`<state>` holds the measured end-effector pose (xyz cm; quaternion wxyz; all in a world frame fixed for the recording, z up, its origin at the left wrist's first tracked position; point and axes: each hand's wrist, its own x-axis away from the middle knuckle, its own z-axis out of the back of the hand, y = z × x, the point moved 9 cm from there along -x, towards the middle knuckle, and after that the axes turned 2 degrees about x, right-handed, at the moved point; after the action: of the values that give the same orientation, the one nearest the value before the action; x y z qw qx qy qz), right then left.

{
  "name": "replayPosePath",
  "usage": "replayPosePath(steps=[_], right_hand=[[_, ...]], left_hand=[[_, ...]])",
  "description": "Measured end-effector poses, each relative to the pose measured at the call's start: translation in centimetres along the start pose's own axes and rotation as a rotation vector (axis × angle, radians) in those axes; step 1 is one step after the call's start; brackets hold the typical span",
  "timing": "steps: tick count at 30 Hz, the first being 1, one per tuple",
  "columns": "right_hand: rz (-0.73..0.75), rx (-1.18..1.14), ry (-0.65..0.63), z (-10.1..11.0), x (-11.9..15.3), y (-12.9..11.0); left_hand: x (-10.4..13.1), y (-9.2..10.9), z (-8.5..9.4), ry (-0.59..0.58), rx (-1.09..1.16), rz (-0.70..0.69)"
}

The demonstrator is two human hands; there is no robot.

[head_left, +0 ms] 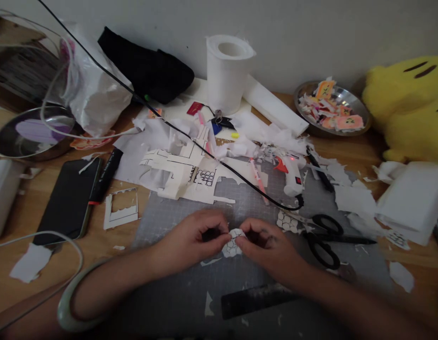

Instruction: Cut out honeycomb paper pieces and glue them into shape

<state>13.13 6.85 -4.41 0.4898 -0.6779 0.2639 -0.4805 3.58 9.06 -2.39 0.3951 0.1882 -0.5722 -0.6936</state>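
Between my two hands is a small white paper piece [233,243] with a black pattern of rounded cells. My left hand [205,236] pinches its left edge between thumb and fingertips. On the other side, the thumb and index finger of my right hand [263,241] grip its right edge. The piece is held over a grey cutting mat [176,302]. Another cell-patterned piece [288,221] lies beyond my right hand, beside black-handled scissors [321,241].
A white glue gun [293,174] with a red trigger and black cable lies ahead, near paper scraps. Cut paper [183,174] covers the mat's far side. A phone [70,198] is at left, a metal bowl [300,113] at back right, a black bar [257,300] in front.
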Motion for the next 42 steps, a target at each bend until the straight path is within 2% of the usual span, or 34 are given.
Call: replayPosePath(steps=[6,16,18,21,25,27,28,30,33,35,39,42], right_hand=[[-0.056,-0.051,0.027,0.4,-0.2,0.2],[0.004,0.106,0.029,0.0,0.0,0.1],[0.051,0.257,-0.018,0.0,0.4,-1.1],[0.176,0.689,-0.041,1.4,1.4,-4.1],[0.152,1.024,0.513,9.4,2.5,-8.0],[0.025,1.127,0.671,12.5,2.5,-7.9],[-0.045,1.151,0.705,13.7,2.3,-7.5],[-0.134,1.109,0.696,15.0,1.5,-6.2],[-0.153,0.916,0.594,15.3,0.2,-4.5],[-0.132,0.764,0.559,15.3,-0.2,-3.9],[-0.054,0.268,0.581,15.5,-0.3,-2.9],[0.061,-0.041,0.584,15.1,-0.4,-3.2]], left_hand=[[0.1,0.3,0.1,0.003,-0.014,-0.016],[0.0,0.3,-0.2,-0.02,-0.067,-0.001],[-0.1,0.3,-0.3,-0.021,-0.073,-0.003],[-0.1,0.3,-0.1,0.009,-0.049,0.002],[-0.1,0.3,0.3,0.028,-0.002,0.023],[0.0,0.2,0.5,0.033,0.016,0.035],[0.0,0.2,0.5,0.036,0.023,0.038],[0.0,0.2,0.6,0.041,0.033,0.043],[-0.1,0.0,0.6,0.047,0.044,0.055],[-0.1,0.0,0.6,0.043,0.049,0.063],[-0.1,-0.1,0.7,0.049,0.06,0.072],[-0.1,-0.1,0.8,0.052,0.065,0.074]])
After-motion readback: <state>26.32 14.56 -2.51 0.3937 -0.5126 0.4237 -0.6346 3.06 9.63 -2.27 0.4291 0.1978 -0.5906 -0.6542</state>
